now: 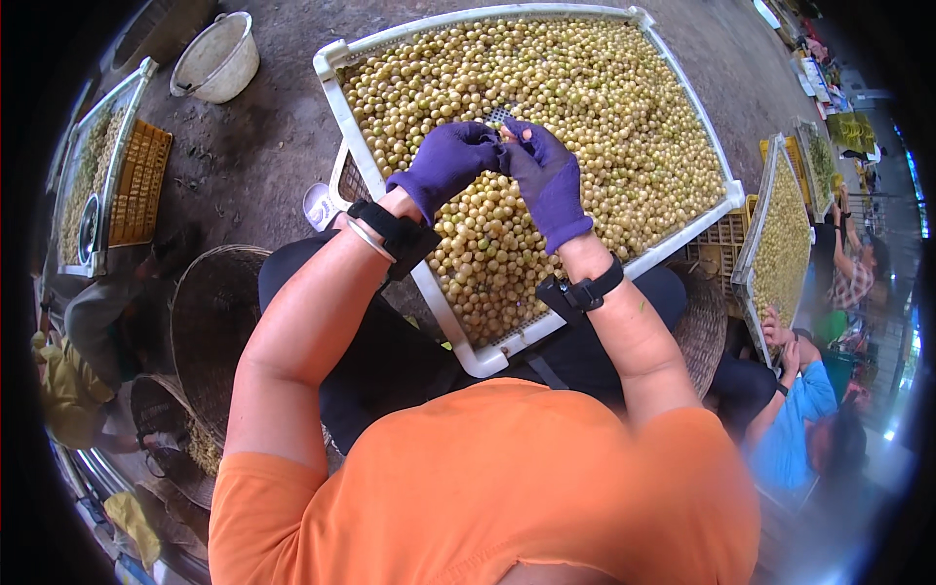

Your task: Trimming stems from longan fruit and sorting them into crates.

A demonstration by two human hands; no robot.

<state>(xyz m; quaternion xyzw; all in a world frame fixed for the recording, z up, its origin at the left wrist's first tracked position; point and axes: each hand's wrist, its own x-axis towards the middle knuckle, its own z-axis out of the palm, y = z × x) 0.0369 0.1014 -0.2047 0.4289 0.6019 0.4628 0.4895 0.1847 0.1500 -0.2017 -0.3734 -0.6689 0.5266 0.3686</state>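
A large white-rimmed tray [346, 122] in front of me is spread with small round yellow-green fruits [604, 146]. Above its middle, my two purple-gloved hands meet fingertip to fingertip. The fingers of my left hand [453, 164] are bent and pressed together. My right hand [546, 177] is closed in a pinch against them, and bare fingertips show at the glove's end. Whatever lies between the fingers is too small or hidden to make out. A patch of the tray's dark mesh bottom shows just beyond the hands.
A whitish bucket [219, 60] stands on the floor at far left. Wicker baskets [210, 322] flank my legs. Another fruit tray [97, 185] rests on an orange crate [141, 185] at left. On the right, a person in blue [795, 419] works at a further tray [780, 249].
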